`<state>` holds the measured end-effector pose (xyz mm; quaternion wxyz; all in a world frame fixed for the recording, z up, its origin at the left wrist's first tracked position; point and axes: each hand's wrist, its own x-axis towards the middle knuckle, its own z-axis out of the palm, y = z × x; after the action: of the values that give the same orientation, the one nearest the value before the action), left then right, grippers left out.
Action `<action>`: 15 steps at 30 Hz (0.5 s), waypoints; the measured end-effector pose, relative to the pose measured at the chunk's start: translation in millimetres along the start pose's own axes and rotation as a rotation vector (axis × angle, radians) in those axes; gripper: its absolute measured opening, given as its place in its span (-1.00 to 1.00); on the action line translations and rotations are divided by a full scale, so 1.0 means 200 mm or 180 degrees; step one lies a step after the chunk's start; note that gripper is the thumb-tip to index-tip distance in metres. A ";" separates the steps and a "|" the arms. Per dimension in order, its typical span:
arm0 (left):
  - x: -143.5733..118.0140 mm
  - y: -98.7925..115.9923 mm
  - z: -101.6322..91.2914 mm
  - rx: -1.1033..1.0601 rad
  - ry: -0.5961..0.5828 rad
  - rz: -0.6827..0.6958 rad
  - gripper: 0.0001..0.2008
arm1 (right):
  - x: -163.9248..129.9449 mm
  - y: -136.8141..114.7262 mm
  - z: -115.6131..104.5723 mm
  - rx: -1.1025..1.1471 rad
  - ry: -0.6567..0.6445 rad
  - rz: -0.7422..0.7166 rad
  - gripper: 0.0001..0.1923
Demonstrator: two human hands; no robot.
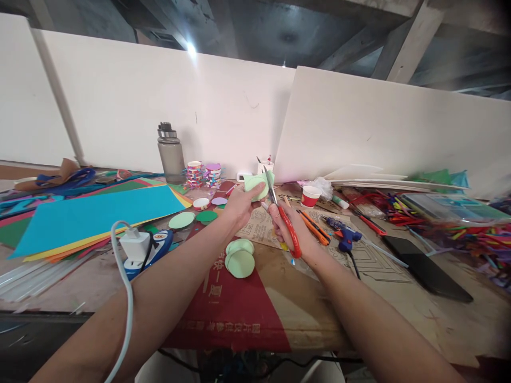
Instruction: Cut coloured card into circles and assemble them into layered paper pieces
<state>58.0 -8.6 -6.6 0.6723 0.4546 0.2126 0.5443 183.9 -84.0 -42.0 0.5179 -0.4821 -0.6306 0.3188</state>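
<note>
Between the thumb and fingers of my left hand [240,206] is a piece of light green paper [255,186] with a rounded outline on it. My right hand [284,226] grips red-handled scissors [289,229], their blades pointing up and lying against the right side of the paper. Whether the blades are parted is hard to tell. Below my hands, several pale green paper circles [241,263] lie overlapped on the red part of a cardboard sheet [255,319]. Left of my left hand lie a dark green circle [206,216] and a larger pale green one [181,220].
Coloured sheets [99,213] and a charger on a power strip [136,247] are on the left. Behind stand a bottle [171,154] and stacked decorated cups [213,174]. Rightward lie a paper cup [310,196], orange cutter [315,226], blue glue gun [346,236] and black phone [427,268].
</note>
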 end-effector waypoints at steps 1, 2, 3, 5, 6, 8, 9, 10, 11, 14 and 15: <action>0.00 0.01 0.00 0.0053 -0.0040 -0.0012 -0.53 | 0.00 -0.01 0.00 -0.0001 -0.0032 -0.0022 -0.58; 0.00 0.01 0.00 0.0100 -0.0063 -0.0021 -0.53 | 0.00 -0.01 0.00 -0.0004 -0.0058 -0.0041 -0.58; 0.00 0.02 0.00 0.0136 -0.0074 -0.0023 -0.53 | 0.00 -0.02 0.00 -0.0010 -0.0075 -0.0048 -0.58; -0.01 0.03 0.00 0.0178 -0.0091 -0.0013 -0.53 | 0.00 -0.03 -0.01 -0.0037 -0.0071 -0.0028 -0.58; -0.01 0.03 0.00 0.0187 -0.0102 0.0001 -0.53 | 0.00 -0.03 -0.01 -0.0051 -0.0064 -0.0018 -0.58; -0.02 0.03 0.01 0.0211 -0.0117 0.0012 -0.53 | 0.00 -0.03 -0.01 -0.0075 -0.0055 -0.0024 -0.58; -0.02 0.03 0.01 0.0223 -0.0097 0.0021 -0.53 | 0.00 -0.03 -0.01 -0.0093 -0.0056 -0.0028 -0.58; -0.02 0.02 0.01 0.0243 -0.0055 0.0040 -0.53 | 0.00 -0.03 -0.01 -0.0118 -0.0063 -0.0025 -0.58; -0.01 0.02 0.01 0.0276 0.0009 0.0077 -0.54 | -0.01 -0.03 -0.01 -0.0148 -0.0078 -0.0012 -0.57; 0.00 0.00 0.00 0.0466 0.0215 0.0292 -0.56 | -0.01 -0.04 -0.02 -0.0199 -0.0147 0.0032 -0.57; 0.00 0.00 -0.01 0.0552 0.0257 0.0395 -0.58 | -0.01 -0.05 -0.02 -0.0185 -0.0175 0.0047 -0.57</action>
<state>57.6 -7.9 -7.9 0.5863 0.5010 0.2572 0.5823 185.1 -89.9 -33.1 0.4838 -0.4926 -0.6500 0.3173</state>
